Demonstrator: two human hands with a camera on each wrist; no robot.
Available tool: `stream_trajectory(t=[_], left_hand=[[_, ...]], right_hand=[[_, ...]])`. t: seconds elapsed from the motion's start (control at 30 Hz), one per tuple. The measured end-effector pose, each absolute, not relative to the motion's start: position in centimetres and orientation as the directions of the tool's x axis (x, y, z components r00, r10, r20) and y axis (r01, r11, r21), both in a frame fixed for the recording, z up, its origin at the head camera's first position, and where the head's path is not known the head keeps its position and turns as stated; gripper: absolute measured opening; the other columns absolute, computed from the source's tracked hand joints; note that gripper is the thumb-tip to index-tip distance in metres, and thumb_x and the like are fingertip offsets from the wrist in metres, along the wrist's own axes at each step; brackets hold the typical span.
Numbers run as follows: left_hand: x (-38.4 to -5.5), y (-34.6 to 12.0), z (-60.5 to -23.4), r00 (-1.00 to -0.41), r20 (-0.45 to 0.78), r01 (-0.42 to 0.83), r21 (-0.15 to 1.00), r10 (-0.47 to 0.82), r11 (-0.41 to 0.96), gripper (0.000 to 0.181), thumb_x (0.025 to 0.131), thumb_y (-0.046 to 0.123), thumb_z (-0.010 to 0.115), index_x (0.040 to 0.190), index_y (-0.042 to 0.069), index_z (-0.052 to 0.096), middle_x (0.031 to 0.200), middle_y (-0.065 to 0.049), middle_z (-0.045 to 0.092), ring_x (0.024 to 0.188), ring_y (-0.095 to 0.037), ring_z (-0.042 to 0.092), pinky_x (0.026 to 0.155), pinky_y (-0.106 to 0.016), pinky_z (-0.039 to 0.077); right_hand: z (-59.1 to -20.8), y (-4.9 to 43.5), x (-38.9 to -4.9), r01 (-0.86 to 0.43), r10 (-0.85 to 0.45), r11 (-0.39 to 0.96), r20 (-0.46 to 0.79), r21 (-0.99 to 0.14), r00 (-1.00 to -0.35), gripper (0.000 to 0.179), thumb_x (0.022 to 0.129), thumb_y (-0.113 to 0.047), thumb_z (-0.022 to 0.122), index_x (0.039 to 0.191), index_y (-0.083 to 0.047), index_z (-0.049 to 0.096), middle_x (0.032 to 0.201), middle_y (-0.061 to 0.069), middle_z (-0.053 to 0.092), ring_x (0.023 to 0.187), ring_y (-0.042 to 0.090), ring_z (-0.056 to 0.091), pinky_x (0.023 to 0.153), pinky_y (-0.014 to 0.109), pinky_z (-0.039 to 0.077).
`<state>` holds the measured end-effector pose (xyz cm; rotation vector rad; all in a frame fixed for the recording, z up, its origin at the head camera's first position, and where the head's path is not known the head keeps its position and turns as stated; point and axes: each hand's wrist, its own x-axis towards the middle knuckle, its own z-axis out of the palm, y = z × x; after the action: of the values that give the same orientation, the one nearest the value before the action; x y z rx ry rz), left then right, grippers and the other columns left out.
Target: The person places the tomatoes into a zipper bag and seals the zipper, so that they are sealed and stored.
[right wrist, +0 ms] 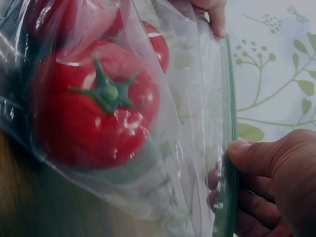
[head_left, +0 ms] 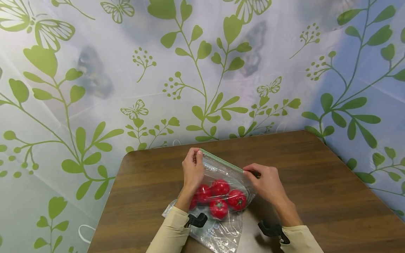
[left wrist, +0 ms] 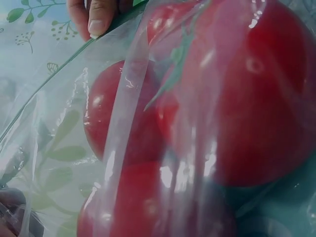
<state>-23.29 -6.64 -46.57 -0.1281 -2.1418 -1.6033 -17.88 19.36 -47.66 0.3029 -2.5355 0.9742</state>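
Observation:
A clear plastic zip bag [head_left: 248, 186] with a green closure strip [head_left: 221, 159] holds several red tomatoes [head_left: 218, 209]. The strip slants down to the right in the head view. My left hand [head_left: 193, 170] pinches its left end between thumb and fingers. At the other end, my right hand [head_left: 269, 181] pinches the strip, thumb on one side and fingers on the other, as the right wrist view also shows. A tomato [right wrist: 54, 118] with a green calyx [right wrist: 111, 92] shows through the film there. Tomatoes [left wrist: 261, 98] fill much of the left wrist view behind creased plastic.
The bag is above a brown wooden table [head_left: 152, 182]. Crinkled clear plastic [head_left: 221, 232] lies below the tomatoes toward the near edge; whether it is a separate piece, I cannot tell. A curtain [head_left: 110, 70] with green leaves and butterflies hangs behind the table.

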Motion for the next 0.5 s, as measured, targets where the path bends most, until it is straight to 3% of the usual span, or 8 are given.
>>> stream_trajectory(t=[0.5], left_hand=[[-23.4, -7.0, -46.1, -0.899, 0.380, 0.302, 0.897, -0.216, 0.322, 0.014, 0.111, 0.013, 0.060, 0.110, 0.009, 0.073, 0.078, 0.002, 0.056, 0.071, -0.011, 0.051, 0.065, -0.026, 0.043]], right_hand=[[-47.2, 21.3, -16.9, -0.306, -0.047, 0.765, 0.424, -0.567, -0.905, 0.013, 0.095, -0.011, 0.086, 0.105, -0.019, 0.086, 0.101, 0.000, 0.085, 0.090, 0.022, 0.078, 0.081, 0.049, 0.064]])
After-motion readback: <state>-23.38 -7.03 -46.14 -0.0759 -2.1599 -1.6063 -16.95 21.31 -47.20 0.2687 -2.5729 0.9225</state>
